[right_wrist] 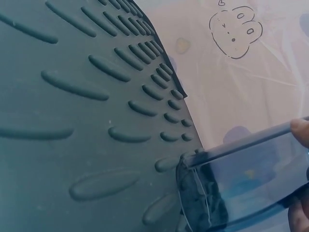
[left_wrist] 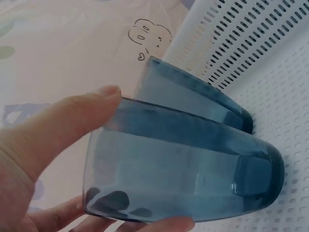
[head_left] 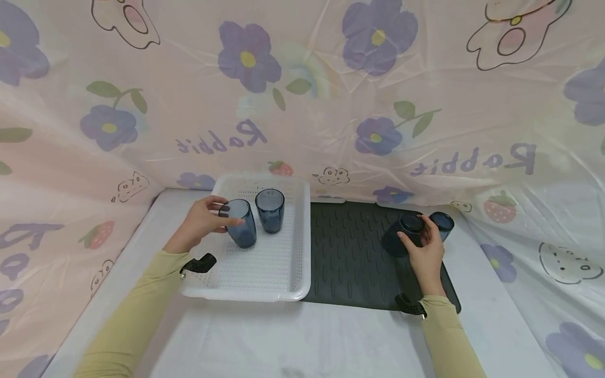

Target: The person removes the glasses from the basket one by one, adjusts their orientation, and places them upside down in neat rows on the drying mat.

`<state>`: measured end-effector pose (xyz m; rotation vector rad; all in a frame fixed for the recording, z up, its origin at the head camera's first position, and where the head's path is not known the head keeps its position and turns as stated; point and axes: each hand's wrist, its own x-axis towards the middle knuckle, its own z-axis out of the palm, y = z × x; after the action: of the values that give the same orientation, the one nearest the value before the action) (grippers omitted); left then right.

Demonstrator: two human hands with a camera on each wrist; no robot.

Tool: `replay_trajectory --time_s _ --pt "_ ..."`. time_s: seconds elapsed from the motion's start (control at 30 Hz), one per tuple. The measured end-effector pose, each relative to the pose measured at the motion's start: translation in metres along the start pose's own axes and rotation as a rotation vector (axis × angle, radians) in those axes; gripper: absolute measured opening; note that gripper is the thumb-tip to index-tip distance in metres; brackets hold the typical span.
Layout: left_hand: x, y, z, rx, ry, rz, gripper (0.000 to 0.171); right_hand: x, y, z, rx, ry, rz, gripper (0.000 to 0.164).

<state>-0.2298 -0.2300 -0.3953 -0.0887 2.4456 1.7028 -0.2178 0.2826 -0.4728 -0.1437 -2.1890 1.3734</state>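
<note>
My left hand [head_left: 200,219] grips a blue-tinted drinking glass [head_left: 244,228] near its rim, with the thumb on one side and fingers on the other. The glass is tilted over the white perforated basket [head_left: 306,252]. Just beside it another blue glass [head_left: 270,212] stands in the basket. In the left wrist view, the held glass [left_wrist: 183,164] overlaps that second glass [left_wrist: 193,96]. My right hand [head_left: 429,257] holds a dark blue glass [head_left: 394,240] between thumb and fingers, tilted over the ridged black mat [head_left: 350,257]. Behind those fingers is another blue glass [head_left: 444,224], partly hidden.
The basket and mat lie side by side on a white-covered table [head_left: 264,336]. A patterned curtain [head_left: 302,121] with flowers and rabbits rises behind and on both sides, close to the far edges of the basket and mat.
</note>
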Motion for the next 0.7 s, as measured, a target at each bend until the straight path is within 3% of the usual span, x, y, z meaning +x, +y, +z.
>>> replay_trajectory --time_s 0.7 --pt "-0.024 0.021 0.002 -0.196 -0.004 0.101 0.076 0.001 0.001 0.000 0.003 0.001 0.002 0.070"
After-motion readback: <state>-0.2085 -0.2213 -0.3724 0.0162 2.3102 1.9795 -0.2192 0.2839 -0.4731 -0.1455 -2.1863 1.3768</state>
